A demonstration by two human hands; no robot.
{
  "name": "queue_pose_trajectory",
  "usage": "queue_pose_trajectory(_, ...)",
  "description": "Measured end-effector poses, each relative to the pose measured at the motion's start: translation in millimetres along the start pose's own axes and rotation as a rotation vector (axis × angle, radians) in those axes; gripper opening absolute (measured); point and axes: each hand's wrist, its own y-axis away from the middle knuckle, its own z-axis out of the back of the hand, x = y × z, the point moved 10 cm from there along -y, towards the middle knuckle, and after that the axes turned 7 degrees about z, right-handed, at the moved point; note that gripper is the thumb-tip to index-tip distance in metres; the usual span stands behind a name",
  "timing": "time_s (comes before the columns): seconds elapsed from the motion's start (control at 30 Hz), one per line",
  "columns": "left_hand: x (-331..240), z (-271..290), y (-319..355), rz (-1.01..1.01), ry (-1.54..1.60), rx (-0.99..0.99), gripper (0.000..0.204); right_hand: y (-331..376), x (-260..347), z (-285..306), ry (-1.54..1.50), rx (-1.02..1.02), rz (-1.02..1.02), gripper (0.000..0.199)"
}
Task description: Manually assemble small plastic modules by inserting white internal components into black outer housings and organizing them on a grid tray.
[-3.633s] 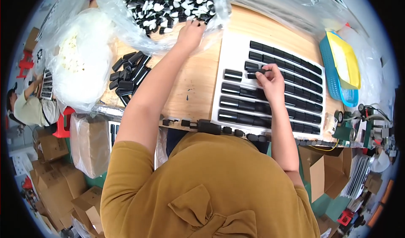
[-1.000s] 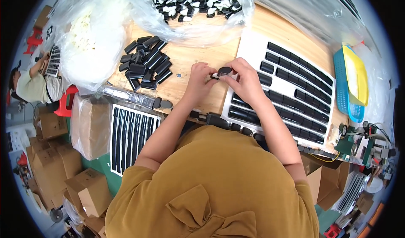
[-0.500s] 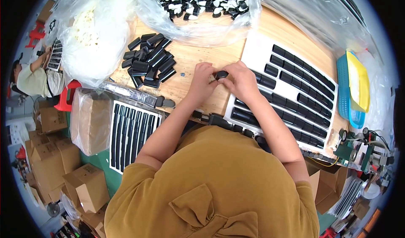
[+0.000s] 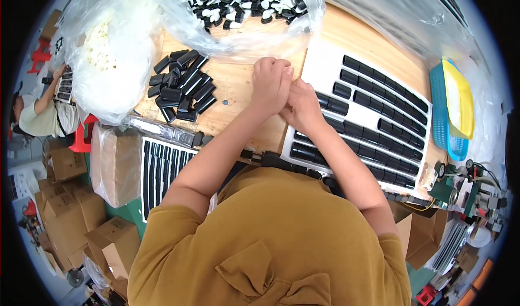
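Note:
Over the wooden table, my left hand (image 4: 271, 86) and my right hand (image 4: 304, 105) are pressed together, fingers curled and closed. Between them is the small black piece seen half a second ago, now covered by the fingers. To the left of my hands lies a loose heap of glossy black curved pieces (image 4: 187, 84). Close to my right hand is a white board (image 4: 325, 54) carrying rows of black pieces (image 4: 384, 108), with gaps in some rows. My right forearm crosses over its near left part.
Black and white small parts (image 4: 249, 2) lie in clear plastic at the back. A plastic bag of pale bits (image 4: 105, 51) is at left, a blue basket (image 4: 449, 111) with a yellow tray at right. Cardboard boxes (image 4: 67, 208) and another person (image 4: 40, 111) are farther left.
My left hand has turned and closed over the right fingers, hiding the black piece that showed between them. The whole view has shifted slightly; the board and heap appear unchanged.

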Motion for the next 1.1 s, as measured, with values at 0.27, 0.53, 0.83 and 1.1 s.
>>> queue_pose_trajectory(0.27,2.5,-6.5,1.0,-0.013,0.007,0.075,0.024,1.7,6.7,7.3,0.022,-0.019,0.012,0.022)
queue_pose_trajectory(0.53,40.2,68.6,-84.2,-0.066,-0.076,-0.322,0.014,29.0,-19.3,83.6,-0.090,-0.415,-0.293,0.023)
queue_pose_trajectory(0.83,109.9,30.2,-125.4,-0.220,-0.581,-0.001,0.020,182.4,-118.2,155.5,-0.040,-0.584,-0.914,0.031)
queue_pose_trajectory(1.1,102.3,56.3,-123.3,-0.098,-0.401,-0.223,0.023,176.9,-106.0,144.0,0.102,-0.494,-0.949,0.032)
